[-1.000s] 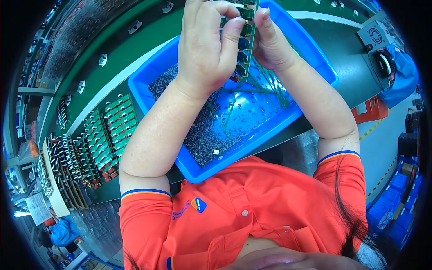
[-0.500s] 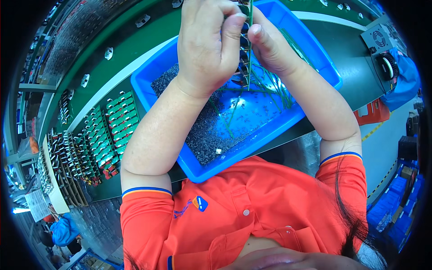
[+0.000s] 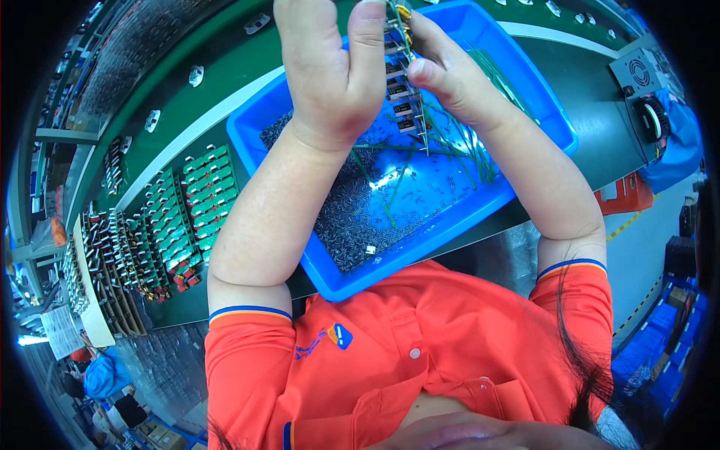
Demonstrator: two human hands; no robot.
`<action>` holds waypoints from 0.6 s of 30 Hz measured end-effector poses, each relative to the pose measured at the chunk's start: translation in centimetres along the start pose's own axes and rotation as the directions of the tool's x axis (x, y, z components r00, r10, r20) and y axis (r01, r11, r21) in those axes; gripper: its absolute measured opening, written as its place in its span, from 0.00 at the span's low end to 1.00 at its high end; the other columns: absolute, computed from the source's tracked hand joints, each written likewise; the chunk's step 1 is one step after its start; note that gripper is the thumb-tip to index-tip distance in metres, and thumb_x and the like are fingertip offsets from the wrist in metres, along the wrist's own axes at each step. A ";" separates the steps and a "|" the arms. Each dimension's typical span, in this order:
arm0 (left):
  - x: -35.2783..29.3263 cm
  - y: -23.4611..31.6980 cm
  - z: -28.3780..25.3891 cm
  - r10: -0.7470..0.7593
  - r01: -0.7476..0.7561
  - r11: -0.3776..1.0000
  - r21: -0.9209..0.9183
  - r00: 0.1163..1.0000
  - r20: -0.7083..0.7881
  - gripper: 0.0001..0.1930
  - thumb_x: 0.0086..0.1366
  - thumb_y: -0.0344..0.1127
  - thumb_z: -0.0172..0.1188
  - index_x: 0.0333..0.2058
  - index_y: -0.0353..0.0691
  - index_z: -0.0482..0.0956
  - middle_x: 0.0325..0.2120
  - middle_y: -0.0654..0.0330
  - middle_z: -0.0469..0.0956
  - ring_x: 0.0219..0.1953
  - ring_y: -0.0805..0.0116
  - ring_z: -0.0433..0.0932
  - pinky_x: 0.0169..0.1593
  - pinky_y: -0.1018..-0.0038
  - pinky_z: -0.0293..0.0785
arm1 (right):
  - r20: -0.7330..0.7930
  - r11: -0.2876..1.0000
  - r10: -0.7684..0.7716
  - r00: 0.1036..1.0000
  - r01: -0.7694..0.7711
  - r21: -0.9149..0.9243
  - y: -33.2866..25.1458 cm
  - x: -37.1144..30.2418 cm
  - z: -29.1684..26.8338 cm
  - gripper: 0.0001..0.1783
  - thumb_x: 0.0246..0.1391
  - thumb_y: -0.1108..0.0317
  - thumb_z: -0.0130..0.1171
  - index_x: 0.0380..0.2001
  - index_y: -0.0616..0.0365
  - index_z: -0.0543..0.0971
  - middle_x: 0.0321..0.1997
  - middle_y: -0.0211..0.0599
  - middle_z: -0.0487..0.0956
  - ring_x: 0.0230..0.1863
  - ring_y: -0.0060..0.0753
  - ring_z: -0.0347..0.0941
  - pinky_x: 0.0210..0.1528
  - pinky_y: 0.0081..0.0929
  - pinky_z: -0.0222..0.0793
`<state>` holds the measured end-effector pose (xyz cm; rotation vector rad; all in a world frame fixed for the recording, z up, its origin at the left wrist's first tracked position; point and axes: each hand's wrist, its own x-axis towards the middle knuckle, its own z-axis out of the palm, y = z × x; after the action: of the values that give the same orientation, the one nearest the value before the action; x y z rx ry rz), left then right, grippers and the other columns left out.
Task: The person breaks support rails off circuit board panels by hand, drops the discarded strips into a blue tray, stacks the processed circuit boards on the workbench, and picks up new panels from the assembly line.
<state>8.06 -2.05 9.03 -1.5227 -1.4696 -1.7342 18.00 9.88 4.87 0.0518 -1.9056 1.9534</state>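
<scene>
A narrow circuit board panel (image 3: 406,105) is held up over the blue bin, tilted, with a row of black components on the face toward my left hand. My left hand (image 3: 330,79) is at the panel's upper part, thumb along its edge; the other fingers run past the top of the view. My right hand (image 3: 459,82) grips the panel from the other side, its thumb tip against the board and its fingers partly hidden behind it. Below, the blue bin (image 3: 330,283) holds many small dark pin-like pieces (image 3: 349,232) and long thin green strips (image 3: 499,82).
Green board panels (image 3: 206,191) stand in rows on the dark table at the left, beside more assembled boards (image 3: 112,262). Beyond runs a green conveyor (image 3: 225,60) carrying small white parts. A grey fan box (image 3: 636,71) and a red crate (image 3: 626,193) are at the right.
The panel has turned and tilted, so its black components now face more into view. My left hand has shifted slightly left and up, its thumb straighter.
</scene>
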 end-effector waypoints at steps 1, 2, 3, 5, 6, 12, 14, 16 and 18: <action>0.1 -0.1 0.0 0.026 -0.026 0.999 0.020 1.000 0.004 0.05 0.70 0.29 0.50 0.38 0.33 0.72 0.63 0.36 0.63 0.60 0.49 0.69 0.65 0.59 0.61 | -0.028 0.997 0.033 0.999 -0.035 -0.063 -0.2 -0.1 0.0 0.61 0.46 0.37 0.71 0.71 0.60 0.54 0.68 0.43 0.64 0.68 0.36 0.60 0.67 0.37 0.58; 0.2 -0.3 0.1 0.053 -0.054 0.998 0.039 0.999 0.008 0.05 0.70 0.29 0.49 0.39 0.33 0.72 0.63 0.36 0.64 0.59 0.50 0.70 0.64 0.59 0.62 | -0.095 0.961 -0.115 0.989 0.086 -0.263 2.2 -0.1 -0.8 0.64 0.43 0.22 0.60 0.70 0.60 0.57 0.68 0.46 0.67 0.68 0.41 0.64 0.69 0.40 0.60; 0.3 -0.6 -0.2 0.045 -0.045 0.999 0.023 0.999 0.020 0.06 0.70 0.29 0.49 0.39 0.33 0.72 0.61 0.37 0.66 0.57 0.52 0.70 0.63 0.61 0.62 | -0.085 0.961 -0.116 0.990 0.090 -0.261 2.0 -0.2 -1.0 0.64 0.43 0.22 0.60 0.70 0.60 0.57 0.68 0.46 0.67 0.68 0.41 0.64 0.69 0.40 0.60; 0.2 -3.5 0.8 0.103 -0.131 0.958 -0.256 0.987 -0.122 0.06 0.70 0.29 0.49 0.39 0.33 0.72 0.61 0.38 0.66 0.57 0.52 0.71 0.63 0.61 0.62 | -0.078 0.969 0.007 0.997 -0.026 -0.246 1.6 0.0 -0.8 0.67 0.43 0.26 0.64 0.72 0.63 0.51 0.71 0.45 0.62 0.72 0.39 0.56 0.72 0.36 0.50; 0.1 -4.5 1.2 0.116 -0.240 0.825 -0.511 0.958 -0.262 0.06 0.70 0.29 0.49 0.39 0.33 0.72 0.60 0.38 0.67 0.56 0.52 0.71 0.63 0.61 0.63 | -0.052 0.980 -0.016 0.999 0.006 -0.201 1.9 0.3 -0.7 0.65 0.45 0.27 0.64 0.72 0.62 0.53 0.71 0.45 0.62 0.72 0.39 0.57 0.72 0.37 0.52; 0.1 -5.0 1.1 0.196 -0.226 0.971 -0.078 0.940 -0.280 0.04 0.65 0.30 0.55 0.34 0.36 0.71 0.43 0.43 0.74 0.45 0.42 0.73 0.51 0.56 0.69 | -0.118 0.912 0.095 0.988 -0.134 -0.387 2.0 -0.7 -1.3 0.51 0.47 0.49 0.65 0.71 0.59 0.58 0.66 0.44 0.67 0.61 0.37 0.69 0.57 0.32 0.70; 0.2 -4.0 0.2 0.174 -0.187 0.982 -0.033 0.957 -0.233 0.02 0.68 0.27 0.52 0.35 0.35 0.69 0.45 0.45 0.73 0.44 0.49 0.74 0.51 0.63 0.70 | -0.091 0.928 0.141 0.986 -0.164 -0.336 2.5 -1.0 -2.5 0.54 0.49 0.38 0.62 0.71 0.60 0.57 0.68 0.44 0.66 0.66 0.37 0.64 0.63 0.32 0.64; -0.2 -3.7 0.5 0.009 -0.070 0.976 -0.208 0.959 -0.284 0.03 0.68 0.27 0.52 0.37 0.34 0.69 0.47 0.45 0.72 0.43 0.52 0.73 0.51 0.65 0.70 | -0.055 0.946 0.000 0.998 -0.018 -0.324 3.5 -1.3 -4.1 0.54 0.51 0.35 0.59 0.71 0.59 0.57 0.68 0.44 0.66 0.66 0.37 0.65 0.64 0.32 0.63; -0.3 -5.2 1.3 -0.079 -0.022 0.962 -0.274 0.933 -0.352 0.05 0.69 0.27 0.53 0.40 0.34 0.68 0.51 0.46 0.69 0.47 0.57 0.72 0.55 0.67 0.67 | -0.114 0.995 0.038 0.993 -0.048 -0.093 5.1 -1.8 -7.7 0.53 0.52 0.34 0.59 0.70 0.61 0.59 0.67 0.44 0.67 0.66 0.38 0.66 0.63 0.36 0.65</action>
<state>4.51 0.90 6.34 -1.2173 -1.1066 -2.1695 19.96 16.91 -1.04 -0.1250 -1.9377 1.8485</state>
